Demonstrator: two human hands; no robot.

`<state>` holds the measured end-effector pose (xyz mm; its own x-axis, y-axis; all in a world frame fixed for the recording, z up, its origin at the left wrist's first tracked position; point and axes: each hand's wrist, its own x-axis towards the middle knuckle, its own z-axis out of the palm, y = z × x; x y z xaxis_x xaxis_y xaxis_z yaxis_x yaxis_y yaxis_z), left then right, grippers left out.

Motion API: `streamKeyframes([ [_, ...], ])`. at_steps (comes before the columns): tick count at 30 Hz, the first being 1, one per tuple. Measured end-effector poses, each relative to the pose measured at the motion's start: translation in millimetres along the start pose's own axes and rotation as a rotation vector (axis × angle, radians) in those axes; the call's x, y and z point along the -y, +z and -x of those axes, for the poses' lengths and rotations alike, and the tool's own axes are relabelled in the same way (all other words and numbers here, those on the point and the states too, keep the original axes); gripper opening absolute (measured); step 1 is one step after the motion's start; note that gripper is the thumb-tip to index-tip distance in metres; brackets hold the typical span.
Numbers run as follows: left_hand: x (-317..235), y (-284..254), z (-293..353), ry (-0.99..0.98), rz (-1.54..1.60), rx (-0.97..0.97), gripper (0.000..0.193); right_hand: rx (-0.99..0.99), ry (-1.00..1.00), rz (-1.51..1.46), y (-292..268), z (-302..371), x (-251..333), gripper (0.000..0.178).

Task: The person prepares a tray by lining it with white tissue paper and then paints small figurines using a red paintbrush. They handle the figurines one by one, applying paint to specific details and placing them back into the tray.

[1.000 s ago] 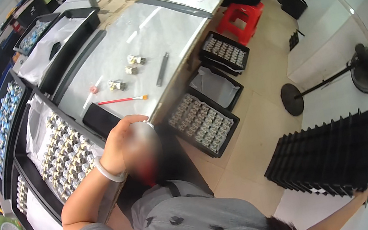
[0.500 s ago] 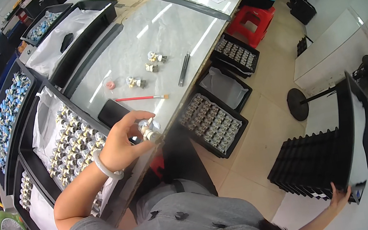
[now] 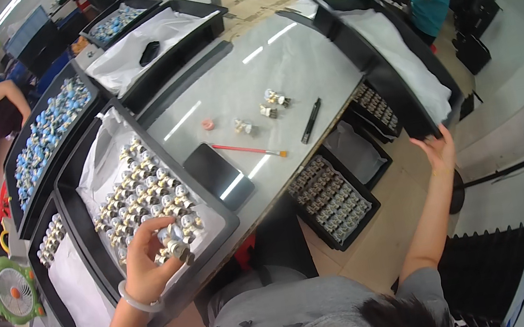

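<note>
My left hand (image 3: 148,260) pinches a small white and grey toy figurine (image 3: 176,244) between thumb and fingers. It is over the near part of a black tray (image 3: 67,174) filled with rows of similar figurines (image 3: 143,196). My right hand (image 3: 437,151), arm stretched out to the right, grips the near end of a long black tray (image 3: 381,78) lined with white paper. That lined tray is tilted and reaches toward the far right end of the table. Its far end overlaps the tabletop.
On the glossy table (image 3: 214,81) lie several loose figurines (image 3: 244,125), a red paintbrush (image 3: 249,151), a black pen (image 3: 312,120), a phone (image 3: 217,174) and a small pink pot (image 3: 208,125). Filled trays (image 3: 373,206) stand below the edge. Two co-workers (image 3: 432,0) are nearby; a fan (image 3: 13,289) is left.
My right hand has swung from the stacked black trays at lower right up to the table's right end, bringing the lined tray. My left hand has moved left and down with the figurine.
</note>
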<state>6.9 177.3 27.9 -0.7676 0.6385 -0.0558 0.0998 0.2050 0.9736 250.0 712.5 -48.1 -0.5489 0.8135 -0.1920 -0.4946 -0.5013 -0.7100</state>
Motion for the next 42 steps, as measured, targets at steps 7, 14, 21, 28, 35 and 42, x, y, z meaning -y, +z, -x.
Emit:
streamKeyframes([
  [7, 10, -8, 41, -0.081, 0.044, -0.2, 0.043, 0.022, 0.138, 0.134, 42, -85, -89, 0.026],
  [14, 9, -6, 29, -0.114, 0.024, -0.143, 0.051, 0.079, 0.107, 0.488, 75, -70, -126, 0.03],
  [21, 11, -15, -6, -0.093, -0.018, -0.022, 0.056, -0.149, -0.714, 0.93, 67, -82, -116, 0.034],
  [28, -3, -12, -99, 0.016, -0.133, 0.16, 0.053, 0.667, -0.239, 1.3, 147, -156, -102, 0.046],
  [35, -22, 9, -158, -0.024, -0.058, 0.243, 0.05, 0.758, -0.431, 2.139, 154, -196, -118, 0.048],
  [42, -12, 23, -198, -0.09, -0.034, 0.287, 0.049, 0.712, -0.422, 1.896, 152, -257, -99, 0.031],
])
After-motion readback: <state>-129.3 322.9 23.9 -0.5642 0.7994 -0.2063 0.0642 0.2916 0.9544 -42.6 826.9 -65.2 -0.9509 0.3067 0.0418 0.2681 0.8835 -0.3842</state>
